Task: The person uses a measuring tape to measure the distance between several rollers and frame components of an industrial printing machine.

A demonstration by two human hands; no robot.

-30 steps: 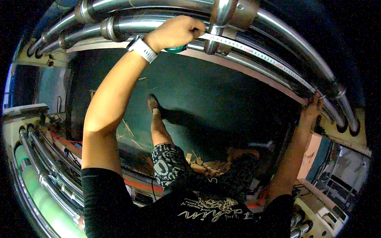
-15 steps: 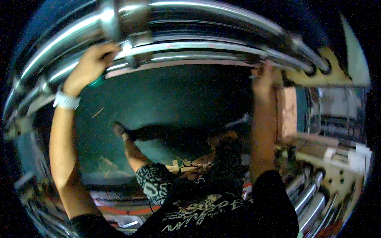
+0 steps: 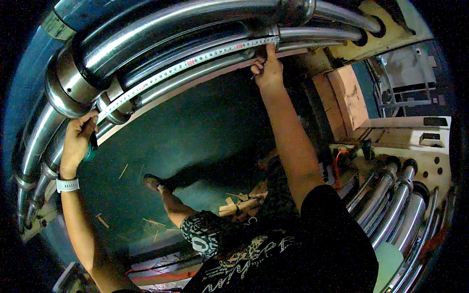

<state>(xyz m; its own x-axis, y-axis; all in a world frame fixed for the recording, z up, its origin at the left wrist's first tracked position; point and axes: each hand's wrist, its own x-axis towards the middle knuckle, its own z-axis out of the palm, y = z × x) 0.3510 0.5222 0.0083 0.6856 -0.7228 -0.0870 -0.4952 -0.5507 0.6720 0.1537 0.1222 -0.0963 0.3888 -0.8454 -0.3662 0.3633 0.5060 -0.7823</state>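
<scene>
A pale tape measure (image 3: 168, 73) is pulled out along the shiny metal rollers (image 3: 195, 24) on the far side. My left hand (image 3: 78, 141) is closed at its left stretch, beside a large metal collar (image 3: 73, 80); a dark green piece, perhaps the tape's case, shows partly behind the fingers. At the other end of the blade, my right hand (image 3: 268, 71) presses a fingertip on the tape near a roller collar, with its other fingers curled. The blade runs straight between both hands.
Wood scraps (image 3: 242, 202) lie on the dark green floor (image 3: 195, 112) near my legs. A yellowish machine frame (image 3: 391, 36) carries the roller ends at the far right. More metal rollers (image 3: 386, 200) stand at the right, and a wooden board (image 3: 347, 95) is farther along.
My view has turned, and the rollers now slant up to the right. My right hand sits farther left, at a collar; my left hand appears lower. The tape's markings are now sharp.
</scene>
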